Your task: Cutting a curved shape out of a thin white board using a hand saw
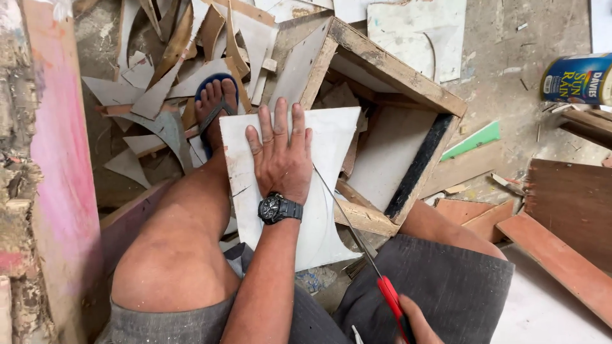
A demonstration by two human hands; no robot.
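Note:
My left hand (280, 153), with a black watch on the wrist, lies flat with spread fingers on a white board (335, 143) that rests across my left leg and a wooden box frame (395, 70). My right hand (417, 325), at the bottom edge, grips the red handle of a thin saw (389, 293). Its narrow blade runs up and left to the board's right side, close to my left wrist. A curved pencil line shows on the board near the blade.
Several offcuts of white and brown board (159, 83) lie heaped around my sandalled foot (213, 105). A pink wall (60, 159) stands at the left. Reddish wood planks (561, 255), a green strip (475, 140) and a paint tin (577, 78) lie at the right.

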